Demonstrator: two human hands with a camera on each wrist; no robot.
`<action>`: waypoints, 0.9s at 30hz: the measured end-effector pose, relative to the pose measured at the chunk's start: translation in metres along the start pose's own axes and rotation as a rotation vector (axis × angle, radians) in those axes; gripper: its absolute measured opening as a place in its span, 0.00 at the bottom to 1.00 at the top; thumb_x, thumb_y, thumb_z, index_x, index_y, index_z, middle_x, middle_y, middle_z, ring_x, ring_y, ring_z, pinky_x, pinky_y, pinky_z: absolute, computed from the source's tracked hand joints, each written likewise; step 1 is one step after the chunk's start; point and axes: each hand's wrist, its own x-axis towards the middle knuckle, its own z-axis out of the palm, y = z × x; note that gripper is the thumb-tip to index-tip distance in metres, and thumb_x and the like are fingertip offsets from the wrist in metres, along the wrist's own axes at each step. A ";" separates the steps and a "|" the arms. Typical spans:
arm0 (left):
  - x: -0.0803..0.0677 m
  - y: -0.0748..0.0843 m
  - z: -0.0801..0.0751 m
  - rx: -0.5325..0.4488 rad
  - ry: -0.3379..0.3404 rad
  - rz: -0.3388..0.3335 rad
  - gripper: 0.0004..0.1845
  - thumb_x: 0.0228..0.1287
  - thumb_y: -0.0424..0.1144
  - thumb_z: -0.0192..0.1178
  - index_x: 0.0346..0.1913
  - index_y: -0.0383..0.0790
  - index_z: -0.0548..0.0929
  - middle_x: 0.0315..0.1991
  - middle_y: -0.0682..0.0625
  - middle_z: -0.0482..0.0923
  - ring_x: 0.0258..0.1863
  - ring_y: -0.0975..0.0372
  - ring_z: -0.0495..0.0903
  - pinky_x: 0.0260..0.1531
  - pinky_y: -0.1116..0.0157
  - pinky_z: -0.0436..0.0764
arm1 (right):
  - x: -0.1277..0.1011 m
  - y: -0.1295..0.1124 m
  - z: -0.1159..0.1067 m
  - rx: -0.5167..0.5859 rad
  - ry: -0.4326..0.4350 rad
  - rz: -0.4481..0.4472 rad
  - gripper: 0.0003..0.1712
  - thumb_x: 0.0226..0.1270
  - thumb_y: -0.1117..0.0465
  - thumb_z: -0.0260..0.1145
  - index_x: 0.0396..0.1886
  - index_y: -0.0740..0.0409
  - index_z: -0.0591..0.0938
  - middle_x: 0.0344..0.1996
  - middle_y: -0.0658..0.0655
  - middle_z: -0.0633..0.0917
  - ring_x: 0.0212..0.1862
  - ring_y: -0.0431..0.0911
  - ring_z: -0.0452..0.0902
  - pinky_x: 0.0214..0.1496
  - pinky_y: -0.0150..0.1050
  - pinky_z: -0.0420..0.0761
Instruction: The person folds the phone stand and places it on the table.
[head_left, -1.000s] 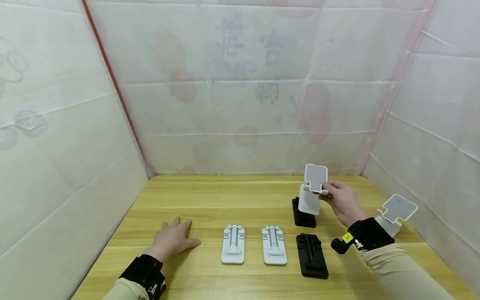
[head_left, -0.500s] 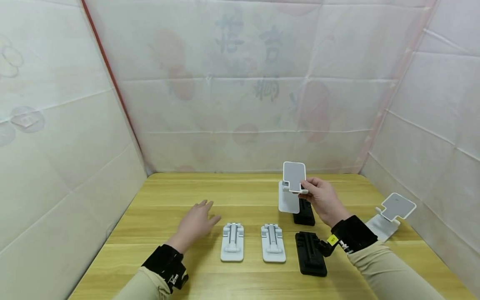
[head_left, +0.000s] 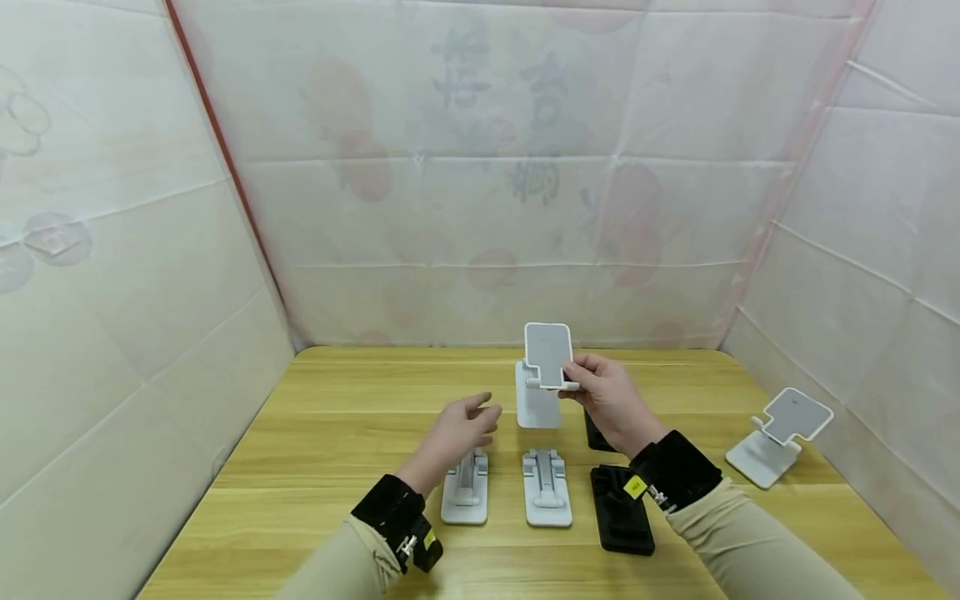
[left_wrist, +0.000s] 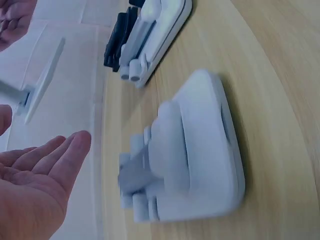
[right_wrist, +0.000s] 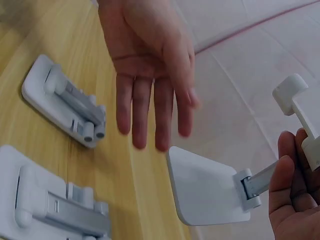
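1. Right hand (head_left: 607, 400): an unfolded white phone stand (head_left: 542, 375) is pinched at its cradle lip and held in the air above the middle of the wooden table (head_left: 330, 433); its base plate hangs below the cradle, clear of the tabletop.
2. Left hand (head_left: 459, 427): fingers are seen straight and relaxed, nothing is held; it is raised just left of the held stand, apart from it, palm turned toward it.
3. Below the left hand, a folded white stand (head_left: 465, 487) is seen lying flat on the near part of the table.
4. Just right of it, a second folded white stand (head_left: 547, 489) is laid flat, side by side with the first.
5. Further right, a folded black stand (head_left: 621, 521) is seen, partly covered by the right wrist.
6. A second black stand (head_left: 594, 433) is noted farther back, mostly hidden behind the right hand.
7. At the far right edge of the table, another unfolded white stand (head_left: 780, 433) is set upright, well apart from the rest.
8. White sheeting (head_left: 480, 167) is hung on all sides.
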 end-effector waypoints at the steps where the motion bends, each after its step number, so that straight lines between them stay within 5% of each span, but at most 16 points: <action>1: 0.001 0.000 0.002 -0.028 -0.006 -0.008 0.35 0.79 0.51 0.54 0.78 0.34 0.61 0.71 0.34 0.70 0.63 0.43 0.78 0.59 0.53 0.84 | 0.000 -0.001 0.003 0.001 -0.006 -0.001 0.17 0.83 0.59 0.55 0.58 0.70 0.73 0.43 0.49 0.82 0.45 0.41 0.80 0.57 0.41 0.81; 9: 0.008 -0.001 0.012 -0.282 -0.097 -0.042 0.36 0.77 0.51 0.58 0.75 0.29 0.65 0.68 0.35 0.73 0.60 0.45 0.82 0.56 0.55 0.86 | 0.001 -0.002 0.019 0.038 -0.027 -0.010 0.15 0.82 0.60 0.56 0.53 0.70 0.75 0.39 0.49 0.83 0.43 0.41 0.80 0.54 0.38 0.82; 14: 0.009 -0.001 0.016 -0.427 -0.134 -0.039 0.29 0.77 0.40 0.59 0.73 0.29 0.68 0.64 0.33 0.77 0.57 0.46 0.83 0.56 0.56 0.86 | 0.001 0.001 0.023 0.069 -0.052 -0.002 0.13 0.82 0.60 0.56 0.52 0.67 0.77 0.41 0.49 0.85 0.43 0.41 0.81 0.52 0.35 0.83; 18: 0.006 0.000 0.016 -0.447 -0.079 -0.044 0.25 0.76 0.31 0.57 0.71 0.25 0.70 0.59 0.31 0.80 0.53 0.47 0.86 0.53 0.58 0.87 | 0.002 0.003 0.023 0.060 -0.081 -0.009 0.14 0.81 0.59 0.58 0.53 0.68 0.77 0.40 0.49 0.85 0.42 0.42 0.80 0.52 0.36 0.82; 27: 0.001 -0.001 0.011 -0.406 -0.058 -0.063 0.24 0.75 0.29 0.57 0.70 0.24 0.71 0.58 0.31 0.80 0.50 0.48 0.87 0.51 0.59 0.88 | 0.002 0.000 0.016 -0.079 -0.125 -0.008 0.22 0.79 0.60 0.61 0.62 0.72 0.73 0.41 0.47 0.85 0.46 0.41 0.80 0.56 0.38 0.79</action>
